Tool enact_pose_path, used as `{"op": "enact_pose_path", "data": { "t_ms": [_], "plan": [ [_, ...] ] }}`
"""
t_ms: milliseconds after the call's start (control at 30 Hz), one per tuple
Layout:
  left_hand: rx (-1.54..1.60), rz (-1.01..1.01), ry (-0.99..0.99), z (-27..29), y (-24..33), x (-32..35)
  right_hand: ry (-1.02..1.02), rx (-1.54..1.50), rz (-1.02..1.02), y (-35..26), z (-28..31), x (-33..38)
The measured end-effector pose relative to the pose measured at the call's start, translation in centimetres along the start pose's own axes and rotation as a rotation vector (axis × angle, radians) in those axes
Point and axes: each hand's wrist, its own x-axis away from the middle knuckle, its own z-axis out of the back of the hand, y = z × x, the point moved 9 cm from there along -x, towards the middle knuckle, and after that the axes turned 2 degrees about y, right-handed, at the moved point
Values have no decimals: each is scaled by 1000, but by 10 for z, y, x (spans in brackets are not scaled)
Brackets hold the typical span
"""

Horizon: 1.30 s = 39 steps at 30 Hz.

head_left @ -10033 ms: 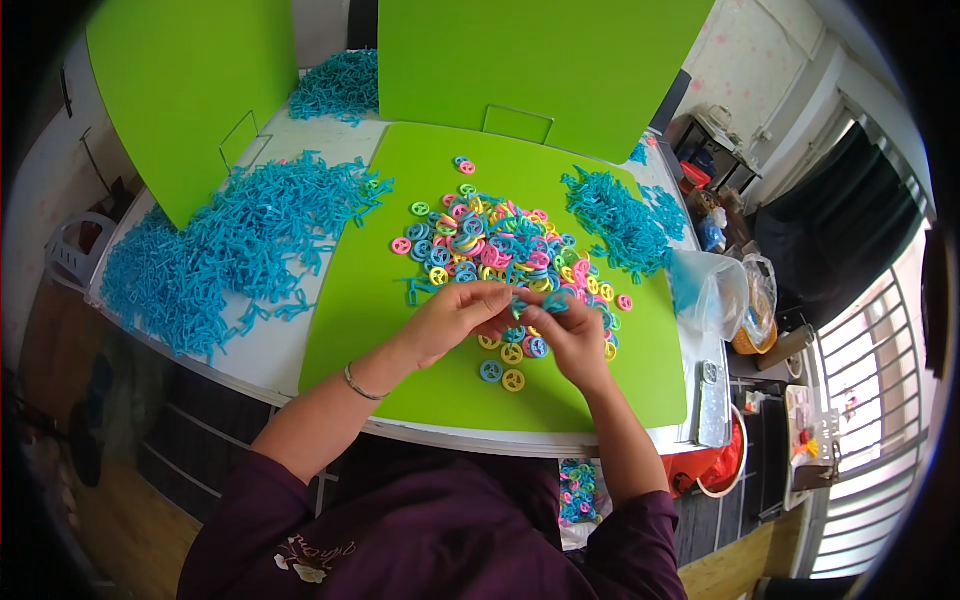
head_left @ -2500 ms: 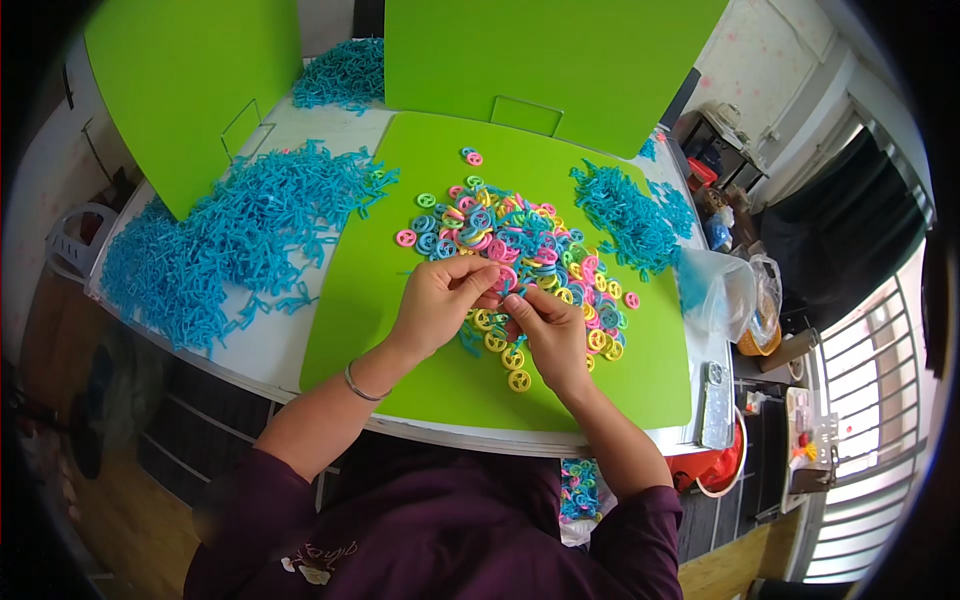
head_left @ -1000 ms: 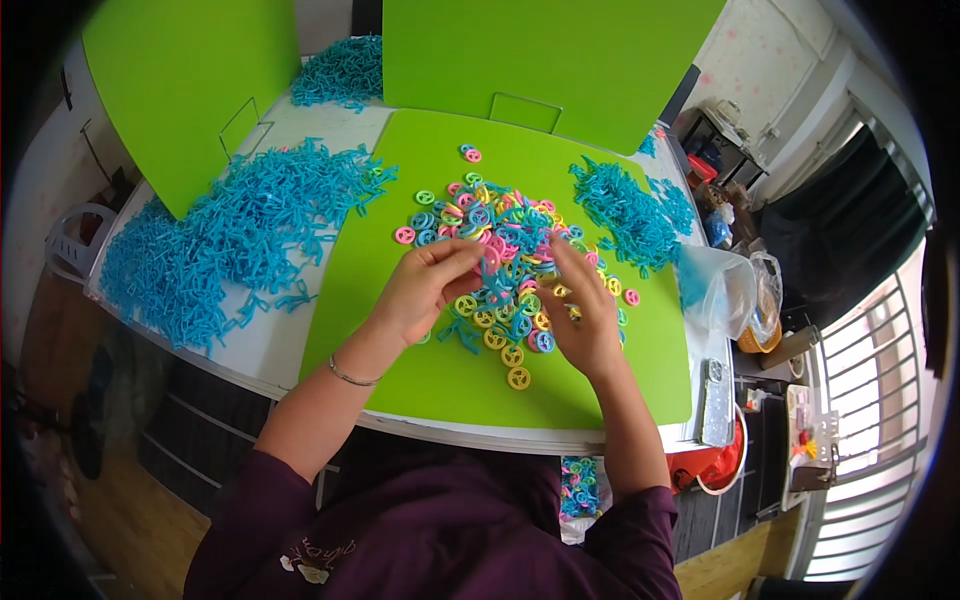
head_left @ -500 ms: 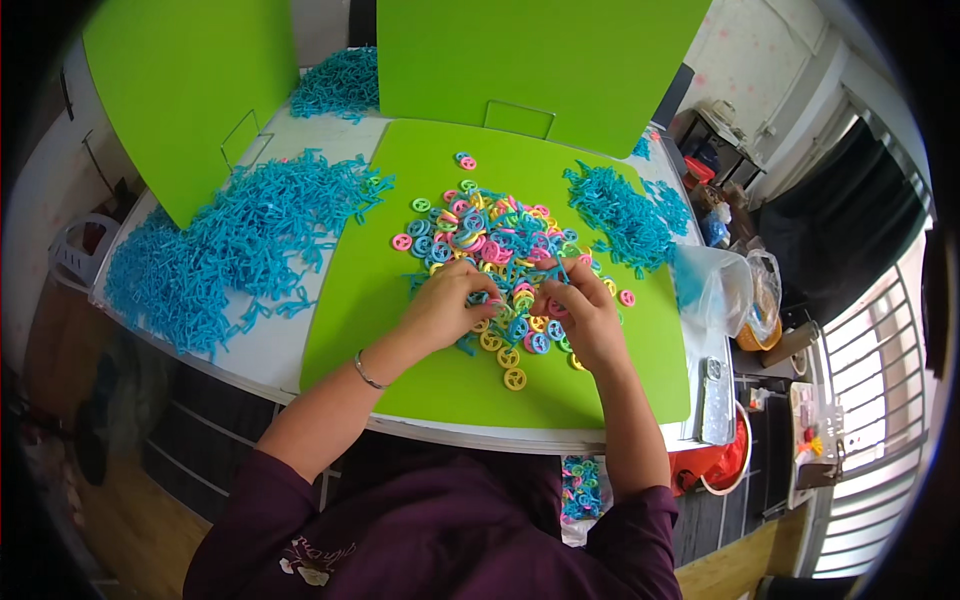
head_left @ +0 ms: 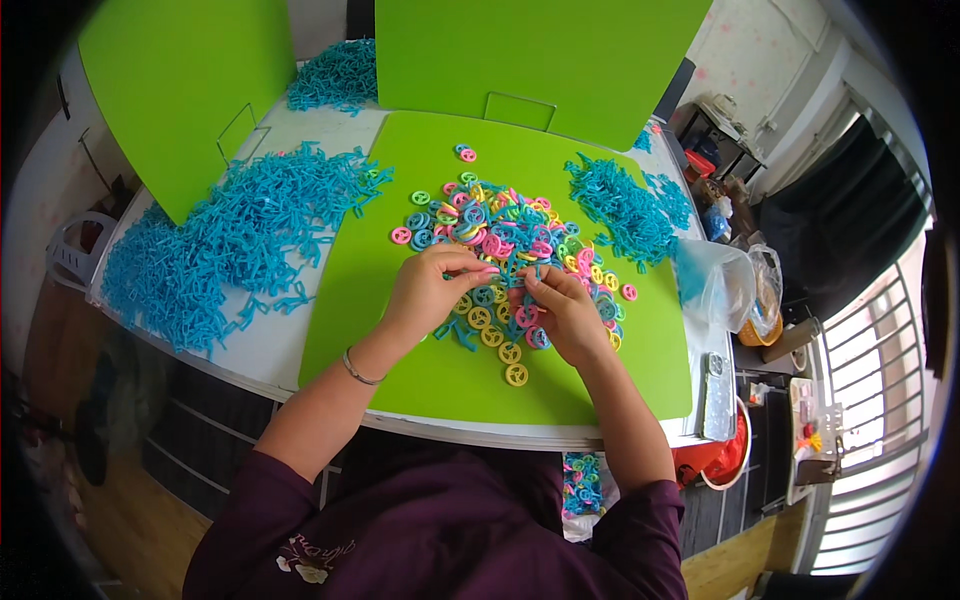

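Note:
A heap of small plastic spoked wheels (head_left: 492,337) in yellow, pink, blue and green lies on a green board (head_left: 370,375), with blue plastic pieces mixed in. Over the heap's near side, my left hand (head_left: 425,292) pinches between thumb and forefinger; a bit of pink shows at the tips, seemingly a small wheel. Close beside it, my right hand (head_left: 567,312) has thumb and forefinger closed on a small blue plastic piece (head_left: 531,272). A pink wheel (head_left: 527,316) shows against its curled fingers; whether they hold it I cannot tell. The fingertips of both hands almost meet.
Blue plastic pieces form a large pile (head_left: 230,240) on the left and a smaller one (head_left: 625,212) on the right. Upright green boards (head_left: 540,60) stand behind. A phone (head_left: 715,395) lies at the right edge, near a clear plastic bag (head_left: 712,285).
My hands have come closer together, the right moving left and the left slightly left and up. The blue piece in my right fingers is now lower, next to my left fingertips.

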Motion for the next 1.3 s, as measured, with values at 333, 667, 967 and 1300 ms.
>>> {"op": "enact_pose_path", "data": {
  "t_ms": [333,667,967,1300],
  "plan": [
    [283,209,-98,-17,0,6,-3,-243,44,11,1,-7],
    [459,249,-34,-14,7,5,-12,-480,51,3,0,-6],
    [273,43,-4,-7,30,7,-96,-462,0,2,-20,6],
    [82,-202,102,6,66,16,-127,-521,-73,8,-29,14]
  ]
}}
